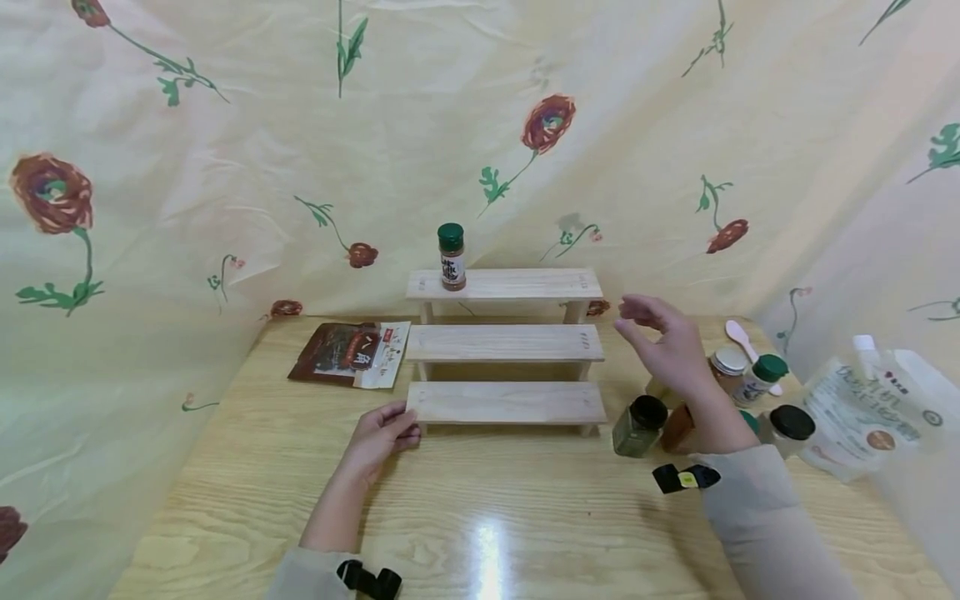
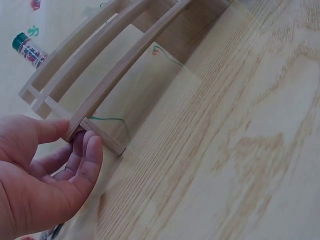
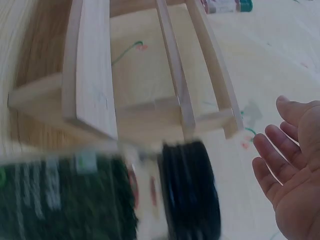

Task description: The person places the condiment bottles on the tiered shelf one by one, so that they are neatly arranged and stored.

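A three-tier wooden rack stands on the table. My left hand grips the left end of its lowest step; in the left wrist view the thumb lies along the top side and the fingers curl beneath. A spice bottle with a green cap stands at the left of the top step. To the right of the rack my right hand is raised in the air, fingers loosely bent, holding nothing. Below it stands a jar of green flakes with a black lid, large and blurred in the right wrist view.
Several more jars and bottles, among them a green-capped bottle and a black-lidded jar, crowd the right side, partly hidden by my forearm. A pink spoon and a white spouted pouch lie beyond. Left of the rack lies a brown packet.
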Tool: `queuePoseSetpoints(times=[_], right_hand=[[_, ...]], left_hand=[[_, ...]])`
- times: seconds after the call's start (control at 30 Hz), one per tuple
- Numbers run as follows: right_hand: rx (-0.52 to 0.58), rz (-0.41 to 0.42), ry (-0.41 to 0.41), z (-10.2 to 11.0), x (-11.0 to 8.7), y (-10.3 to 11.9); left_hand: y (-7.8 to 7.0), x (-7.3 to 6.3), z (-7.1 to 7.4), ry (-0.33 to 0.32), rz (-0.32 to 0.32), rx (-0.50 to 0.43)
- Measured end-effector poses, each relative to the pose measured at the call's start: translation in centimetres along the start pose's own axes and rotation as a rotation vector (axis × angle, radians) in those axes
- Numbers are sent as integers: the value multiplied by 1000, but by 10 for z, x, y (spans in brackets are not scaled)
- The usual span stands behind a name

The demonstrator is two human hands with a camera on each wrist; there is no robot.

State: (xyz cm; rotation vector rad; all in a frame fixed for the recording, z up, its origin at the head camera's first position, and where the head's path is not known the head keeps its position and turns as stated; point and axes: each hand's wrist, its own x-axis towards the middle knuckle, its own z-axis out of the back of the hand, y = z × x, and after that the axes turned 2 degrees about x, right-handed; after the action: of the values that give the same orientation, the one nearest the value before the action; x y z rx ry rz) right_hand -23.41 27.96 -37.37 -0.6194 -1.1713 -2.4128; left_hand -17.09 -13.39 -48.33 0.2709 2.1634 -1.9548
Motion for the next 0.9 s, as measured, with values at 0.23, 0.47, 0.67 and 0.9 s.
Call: queuePoseSetpoints(times=[0.23,0.47,0.67,0.9], right_hand=[[-57,-29,1,18,-6,-12],[-95,-57,13,32,-15,-19],[-160,-97,1,43,-25,-29],[-213,-146,31,55,-33,-37]], left_hand=[[2,2,0,2,1,-3],[1,0,1,6,-2,1],[1,1,0,2,6,-1],[3,3,0,-6,11,-3]])
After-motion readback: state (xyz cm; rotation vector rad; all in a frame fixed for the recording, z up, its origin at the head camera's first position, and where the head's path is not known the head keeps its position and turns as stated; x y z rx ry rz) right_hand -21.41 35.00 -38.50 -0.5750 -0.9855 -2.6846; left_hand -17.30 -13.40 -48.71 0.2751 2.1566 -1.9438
